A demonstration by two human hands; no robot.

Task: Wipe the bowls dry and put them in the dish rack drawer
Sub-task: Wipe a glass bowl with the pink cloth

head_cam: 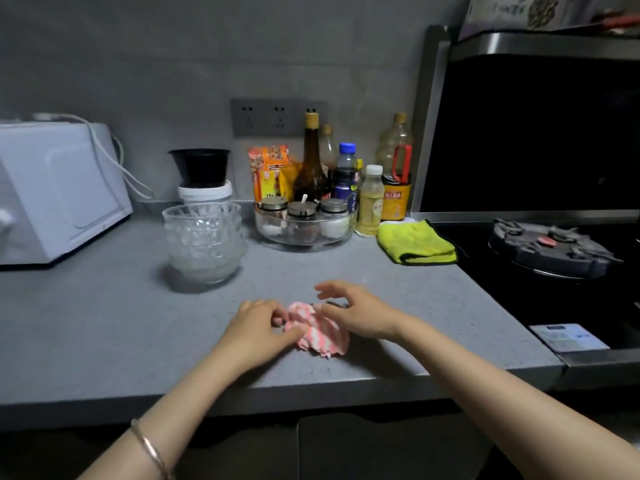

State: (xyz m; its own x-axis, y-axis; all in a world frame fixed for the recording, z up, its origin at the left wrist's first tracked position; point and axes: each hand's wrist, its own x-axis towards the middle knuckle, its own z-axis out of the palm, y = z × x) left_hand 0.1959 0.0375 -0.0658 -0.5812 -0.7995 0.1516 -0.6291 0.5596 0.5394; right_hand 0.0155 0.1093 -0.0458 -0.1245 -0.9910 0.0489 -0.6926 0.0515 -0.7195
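A stack of clear patterned glass bowls [204, 242] stands on the grey counter [104, 323], behind and to the left of my hands. A crumpled pink-and-white striped cloth [320, 332] lies near the counter's front edge. My left hand [258, 325] pinches the cloth's left side between thumb and fingers. My right hand [353, 311] rests over its right side, thumb on the fabric, fingers curved and spread above it. The dish rack drawer is not in view.
A white microwave [52, 199] sits at the far left. Behind the bowls are a black tub on a white jar [202, 178], a glass tray of spice jars [304, 223], several bottles and a folded yellow-green cloth [415, 242]. The stove with a black pot lid [550, 249] lies right.
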